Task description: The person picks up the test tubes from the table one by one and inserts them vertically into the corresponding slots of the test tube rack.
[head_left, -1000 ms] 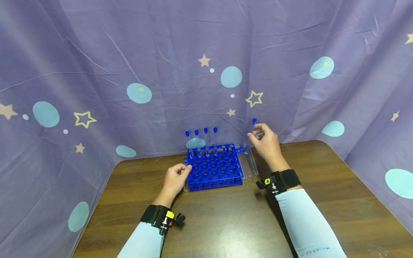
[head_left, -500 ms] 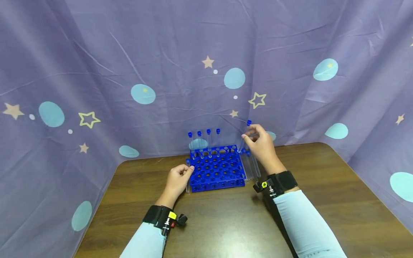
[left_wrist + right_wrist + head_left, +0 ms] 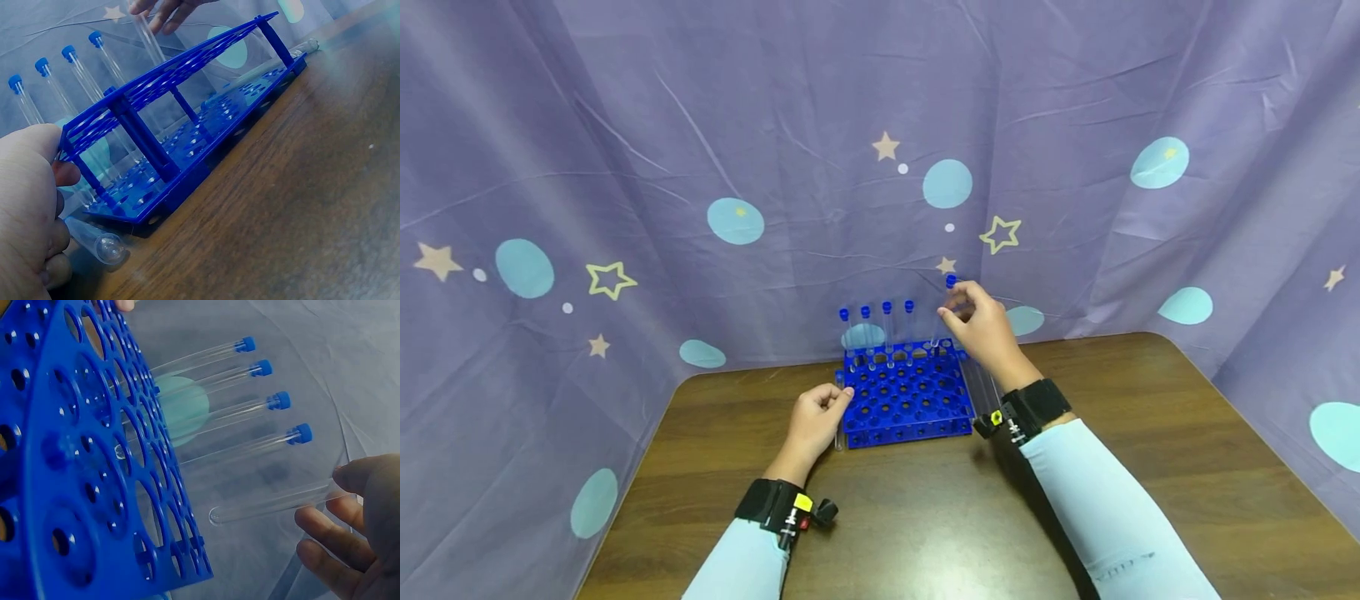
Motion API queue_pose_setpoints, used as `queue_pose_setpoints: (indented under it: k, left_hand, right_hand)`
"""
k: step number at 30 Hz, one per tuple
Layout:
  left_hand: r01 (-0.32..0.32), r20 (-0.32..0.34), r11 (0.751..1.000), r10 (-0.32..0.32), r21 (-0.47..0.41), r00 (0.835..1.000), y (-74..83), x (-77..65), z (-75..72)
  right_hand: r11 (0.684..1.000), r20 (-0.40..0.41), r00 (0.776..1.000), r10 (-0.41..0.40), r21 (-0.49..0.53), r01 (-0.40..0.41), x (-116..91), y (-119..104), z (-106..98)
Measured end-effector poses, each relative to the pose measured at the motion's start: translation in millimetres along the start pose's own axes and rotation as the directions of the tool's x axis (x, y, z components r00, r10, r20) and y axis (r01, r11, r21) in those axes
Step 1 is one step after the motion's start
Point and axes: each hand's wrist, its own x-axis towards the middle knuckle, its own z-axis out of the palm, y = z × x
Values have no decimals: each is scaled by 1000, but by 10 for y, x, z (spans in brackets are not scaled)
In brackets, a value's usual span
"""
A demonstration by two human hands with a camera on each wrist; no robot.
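A blue test tube rack (image 3: 910, 432) stands on the table, with several blue-capped test tubes (image 3: 279, 400) upright along its back row. At the rack's left edge, my left hand (image 3: 815, 418) pinches the top plate's corner between thumb and fingers. My right hand (image 3: 988, 331) holds another capped test tube (image 3: 275, 503) by its upper part, fingertips around the glass below the cap. This tube hangs slightly tilted over the rack's back right corner; its rounded bottom is just above the top plate's holes in the right wrist view.
One loose test tube (image 3: 100, 242) lies on the table (image 3: 880, 517) along the rack's left side, partly behind my left fingers. More tubes (image 3: 981, 387) lie to the right of the rack, partly under my right wrist. A purple curtain (image 3: 820, 108) hangs behind the table.
My right hand has moved left with the test tube, from beside the rack to above its back right corner. My left hand stays at the rack's left edge.
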Motion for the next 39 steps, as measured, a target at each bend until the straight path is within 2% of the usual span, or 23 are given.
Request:
queue_pose_setpoints:
  k: [11,19,30,39]
  left_hand:
    - [18,11,1000,-18,-10,1000,27,-15,-8]
    - [15,-7,1000,-16,-21,1000,-2,-2,9]
    - [3,-4,1000,-3,-17,1000,10,-9,5]
    - [13,4,1000,-13,-12,1000,39,-17,-4]
  right_hand:
    - [997,89,993,78,-34,-75,67,-15,140]
    - [994,135,988,70,-92,-58,110,62,236]
    - [987,197,976,91,-151,-61,71,112,320]
    - [982,210,973,97,-176,-60,68,145,348]
